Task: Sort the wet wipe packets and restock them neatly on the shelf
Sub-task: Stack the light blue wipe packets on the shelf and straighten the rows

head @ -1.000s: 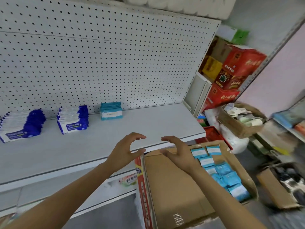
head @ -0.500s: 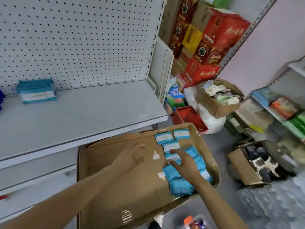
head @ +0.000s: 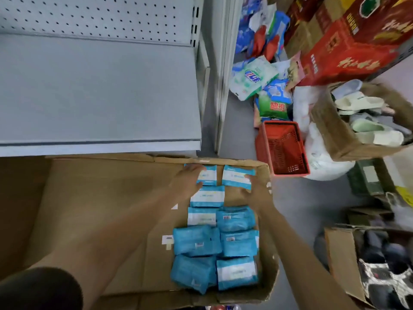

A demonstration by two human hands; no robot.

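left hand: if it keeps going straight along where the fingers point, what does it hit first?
The left hand points up-frame and rightward, its fingers already on the far-left wet wipe packet. Straight on, it would likely meet the cardboard box's far wall next, then the shelf edge above it. Depth is unclear.

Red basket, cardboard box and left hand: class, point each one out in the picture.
red basket (head: 282,151), head view, on its mesh inner wall.
cardboard box (head: 107,198), head view, on its bare floor.
left hand (head: 187,181), head view, on the back of the hand.
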